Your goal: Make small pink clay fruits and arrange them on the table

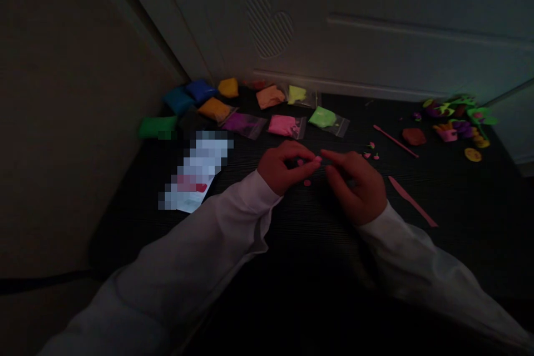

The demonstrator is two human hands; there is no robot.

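Observation:
Between the thumb and index finger of my left hand (287, 166) is a small piece of pink modelling clay (317, 159). My right hand (356, 184) is just to its right, index finger stretched toward the clay and thumb apart from it, with nothing visible between them. Below the left fingertips a flat pink clay disc (307, 183) lies on the dark table (292, 222). Several tiny pink clay pieces with green bits (371, 151) lie beyond my right hand. A pink clay knife (413, 201) rests to the right of that hand.
Bags of coloured clay, including a pink one (286, 125) and a light green one (327, 118), line the back. A lit phone-like screen (198, 172) lies left. A thin pink tool (395, 141), a reddish-brown lump (414, 136) and finished clay figures (459, 122) are at right.

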